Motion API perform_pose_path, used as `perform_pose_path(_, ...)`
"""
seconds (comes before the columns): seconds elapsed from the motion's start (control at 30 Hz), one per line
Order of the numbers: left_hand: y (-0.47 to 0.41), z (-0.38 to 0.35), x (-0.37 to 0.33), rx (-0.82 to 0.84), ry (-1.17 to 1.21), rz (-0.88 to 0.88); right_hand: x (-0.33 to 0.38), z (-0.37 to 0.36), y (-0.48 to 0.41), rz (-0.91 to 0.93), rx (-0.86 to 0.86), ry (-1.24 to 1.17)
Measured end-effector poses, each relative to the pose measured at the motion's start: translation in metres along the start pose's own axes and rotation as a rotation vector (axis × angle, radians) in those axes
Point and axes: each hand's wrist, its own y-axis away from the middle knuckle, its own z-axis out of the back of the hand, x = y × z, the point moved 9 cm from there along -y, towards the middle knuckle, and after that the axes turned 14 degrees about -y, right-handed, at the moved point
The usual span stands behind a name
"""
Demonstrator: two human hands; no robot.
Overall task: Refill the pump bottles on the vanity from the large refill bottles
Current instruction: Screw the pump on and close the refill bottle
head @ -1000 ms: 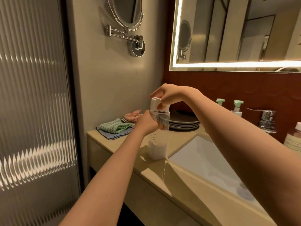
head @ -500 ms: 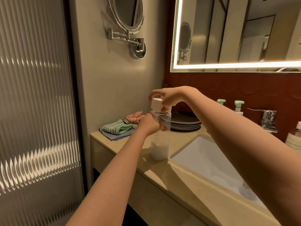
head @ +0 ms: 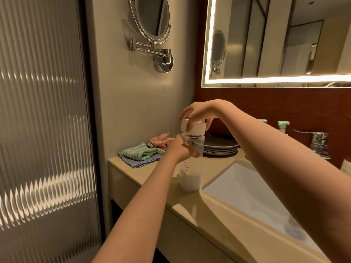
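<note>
Gripping bottle (head: 191,168) (left hand (head: 179,149)), fingers (head: 186,113) pinching cap (head: 196,128)

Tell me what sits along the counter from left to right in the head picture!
Folded cloths → clear bottle, gripped by the left hand, with the right hand on its white cap → stack of plates → pump bottles → tap.
</note>
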Motion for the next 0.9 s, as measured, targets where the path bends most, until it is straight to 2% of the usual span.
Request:
perform_pose_path(0.2, -0.001, -0.002, 0.007, 0.004, 0.020, 0.071, -0.010, 0.009, -0.006, -0.021, -0.159, 0.129)
perform_pose_path(0.33, 0.000, -0.001, 0.005, 0.001, -0.014, 0.059, -0.009, 0.005, -0.007, -0.036, -0.154, 0.223)
perform_pose_path(0.43, 0.000, 0.000, 0.004, -0.019, 0.007, 0.070, -0.010, 0.001, -0.007, -0.014, -0.070, 0.130)
perform_pose_path(0.6, -0.005, -0.004, -0.004, 0.027, -0.011, -0.026, 0.003, 0.006, -0.002, 0.180, -0.032, -0.084)
perform_pose_path(0.9, -0.003, -0.002, -0.003, 0.005, 0.065, -0.042, -0.003, 0.014, -0.001, 0.182, -0.057, -0.164)
